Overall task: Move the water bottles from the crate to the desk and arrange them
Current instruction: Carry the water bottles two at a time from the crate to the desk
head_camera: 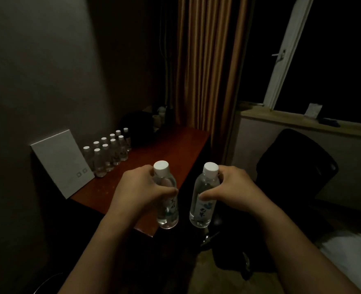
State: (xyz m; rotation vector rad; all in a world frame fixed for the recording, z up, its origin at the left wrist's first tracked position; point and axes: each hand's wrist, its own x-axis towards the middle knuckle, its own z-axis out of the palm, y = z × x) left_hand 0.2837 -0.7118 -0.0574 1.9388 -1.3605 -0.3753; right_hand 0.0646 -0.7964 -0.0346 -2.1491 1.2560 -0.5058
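Both hands are occupied: the left hand [142, 188] is wrapped round the upper body of one water bottle [166, 200], fingers curled just under its white cap, and the right hand [232, 187] grips a second bottle [203, 200] the same way, thumb across the label. Each bottle hangs roughly upright in the air, the two close together but apart, over the near corner of the tabletop [154, 164] and not yet resting on it. The step in hand looks like carrying this pair to the group already standing on the tabletop, so the sound way is to keep them vertical, bring them forward and left, and set each base flat before letting go, placing them as the next pair at the near end of the rows [107, 151] so the lines stay straight. Lowering one at a time would lessen the chance of knocking a neighbour over. Those rows stand well ahead of the hands, beside a white board [60, 162] leaning on the wall. Beyond are a curtain [205, 60] and a dark chair [296, 166]. No crate is in view.
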